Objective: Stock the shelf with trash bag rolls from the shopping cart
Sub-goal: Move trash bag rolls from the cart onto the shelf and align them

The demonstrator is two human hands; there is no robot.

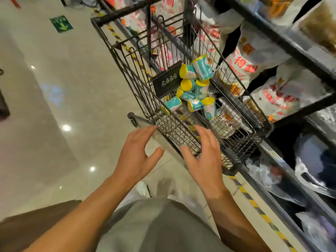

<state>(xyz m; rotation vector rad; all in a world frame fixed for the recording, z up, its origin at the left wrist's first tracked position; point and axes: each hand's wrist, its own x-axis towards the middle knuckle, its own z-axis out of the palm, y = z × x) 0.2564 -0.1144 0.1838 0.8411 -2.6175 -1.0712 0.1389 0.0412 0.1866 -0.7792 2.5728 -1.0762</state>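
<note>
A dark wire shopping cart [138, 82] stands in front of me beside the shelf. Several small trash bag rolls [197, 88], teal and white with yellow ends, lie heaped in its basket. My left hand [138, 155] hovers near the cart's near end, fingers spread and holding nothing. To its right, my right hand [203, 157] reaches over the near wire wall, likewise with spread fingers and nothing in it. Both hands are short of the rolls. The dark metal shelf [283, 40] runs along the right.
The shelf tiers hold white bags with red print [243, 64] and clear plastic packs [312, 164] lower down. Yellow-black tape [254, 204] marks the floor at the shelf's foot. A green arrow sign [61, 23] lies on the glossy floor to the left.
</note>
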